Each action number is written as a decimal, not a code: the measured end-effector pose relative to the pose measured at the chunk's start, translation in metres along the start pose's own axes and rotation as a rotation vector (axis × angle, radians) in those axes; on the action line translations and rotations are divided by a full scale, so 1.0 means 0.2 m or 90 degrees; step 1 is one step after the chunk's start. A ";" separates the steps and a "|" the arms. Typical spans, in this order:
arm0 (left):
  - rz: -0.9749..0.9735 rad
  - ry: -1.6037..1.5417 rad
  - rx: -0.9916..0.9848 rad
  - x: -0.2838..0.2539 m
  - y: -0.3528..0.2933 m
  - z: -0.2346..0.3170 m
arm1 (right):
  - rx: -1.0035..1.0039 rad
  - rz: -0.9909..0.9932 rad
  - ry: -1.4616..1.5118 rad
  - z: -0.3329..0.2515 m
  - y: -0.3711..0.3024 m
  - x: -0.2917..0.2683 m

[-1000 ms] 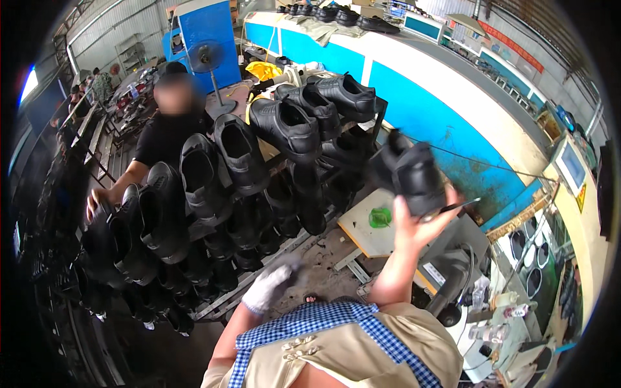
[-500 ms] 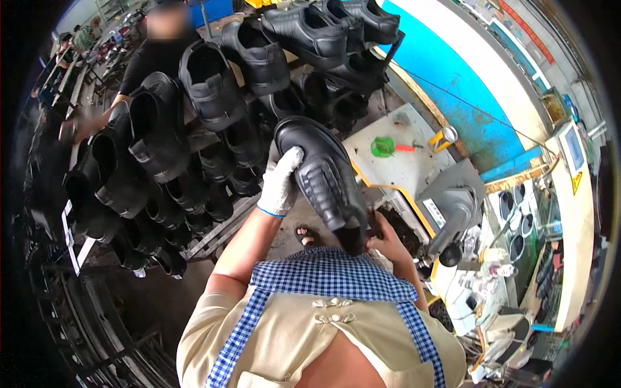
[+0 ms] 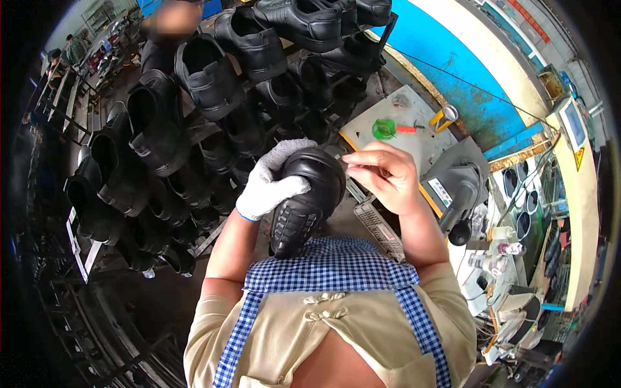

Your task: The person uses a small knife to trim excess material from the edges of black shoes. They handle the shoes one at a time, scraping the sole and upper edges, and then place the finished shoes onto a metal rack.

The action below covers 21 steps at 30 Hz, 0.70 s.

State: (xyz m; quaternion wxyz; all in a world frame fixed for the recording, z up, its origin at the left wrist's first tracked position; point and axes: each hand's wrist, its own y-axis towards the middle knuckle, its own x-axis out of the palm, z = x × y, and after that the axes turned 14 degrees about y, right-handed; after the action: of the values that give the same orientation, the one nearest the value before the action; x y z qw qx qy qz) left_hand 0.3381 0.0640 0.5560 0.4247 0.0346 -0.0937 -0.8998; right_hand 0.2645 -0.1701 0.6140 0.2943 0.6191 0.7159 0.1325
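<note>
Black shoe [image 3: 317, 178], one, smooth rounded toe cap, ridged upper; held tilted before the wearer's chest, toe directed away from the body, ridged part toward it.

Left hand [image 3: 268, 184], in a white knit glove with blue cuff edging; partly closed around the left side of the shoe, thumb laid across the upper, fingers passing round behind the toe.

Right hand [image 3: 388, 174], bare; fingers bent, thumb and forefinger drawn close together just beside the right edge of the toe. Contact with the shoe, and whether something small is pinched, cannot be told.

Apron [image 3: 330, 268], blue-and-white check, below the shoe; worn over a beige short-sleeved shirt [image 3: 272, 326] with knotted fastenings.

Rack shoes [image 3: 210, 81], black, many, in tiers to the left and ahead.

Worktable [image 3: 369, 116], pale top, beyond the right hand. Upon it: green object [image 3: 383, 129], crumpled-looking; red-handled tool [image 3: 406, 129], adjacent; yellow cylindrical container [image 3: 444, 119], near the far edge.

Grey machine [image 3: 466, 171], right of the right hand.

Partition [image 3: 446, 61], blue panel with cream upper band, behind the worktable.

Co-worker [image 3: 160, 55], dark clothing, beyond the rack shoes.
</note>
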 end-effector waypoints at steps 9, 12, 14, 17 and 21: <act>-0.072 0.057 -0.016 0.06 -0.02 0.06 | -0.066 -0.341 -0.160 -0.09 0.16 -0.10; -0.113 0.058 -0.040 0.09 -0.03 0.05 | -0.057 -0.442 -0.239 -0.17 0.20 -0.12; -0.128 0.037 -0.052 0.12 -0.04 0.05 | -0.057 -0.496 -0.298 -0.22 0.22 -0.12; -0.181 0.080 -0.072 0.16 -0.05 0.06 | -0.030 -0.595 -0.395 -0.30 0.19 -0.08; -0.204 0.175 -0.062 0.18 -0.05 0.06 | 0.025 -0.631 -0.418 -0.25 0.13 -0.06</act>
State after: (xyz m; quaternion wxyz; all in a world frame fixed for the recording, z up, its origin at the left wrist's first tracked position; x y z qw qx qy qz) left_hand 0.3060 0.0437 0.5665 0.2862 0.1506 0.0154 -0.9461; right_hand 0.2569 -0.1680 0.6699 0.5158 0.2248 0.7934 -0.2322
